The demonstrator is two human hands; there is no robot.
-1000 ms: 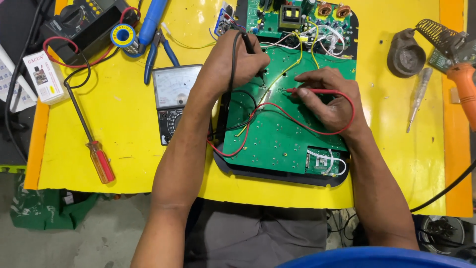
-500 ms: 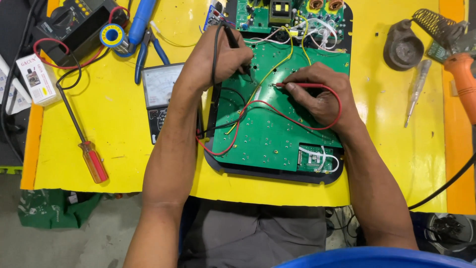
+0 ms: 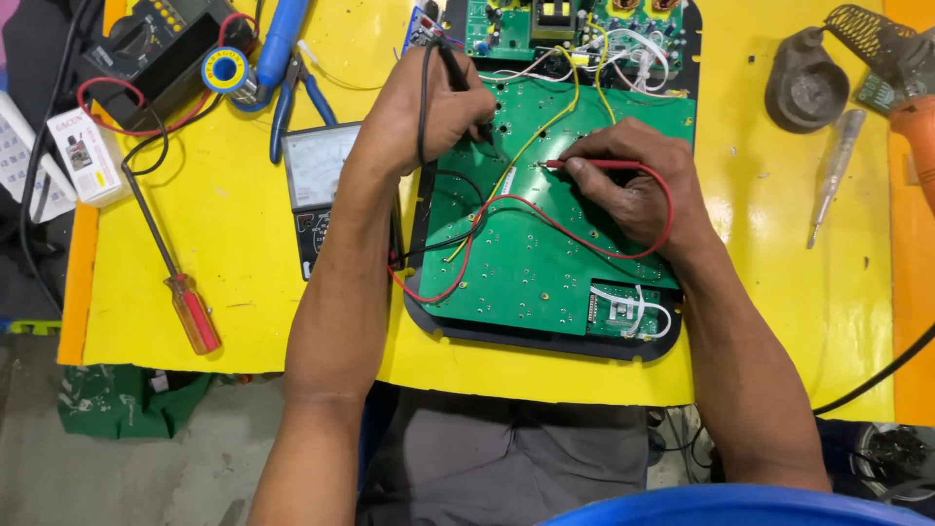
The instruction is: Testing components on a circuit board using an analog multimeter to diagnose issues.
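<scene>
The green board (image 3: 545,263) lay in a black tray (image 3: 545,343) on the yellow table (image 3: 234,234). Over the board's upper left, the left hand (image 3: 419,112) was closed around a black probe (image 3: 460,78), its tip down on the board. At the board's middle, the right hand (image 3: 638,185) pinched a red probe (image 3: 584,165) — tip pointing left, touching the board. Red and black leads looped across the board toward the meter (image 3: 317,195) just left of it. A red-handled screwdriver (image 3: 170,263) lay farther left — well apart from the board.
</scene>
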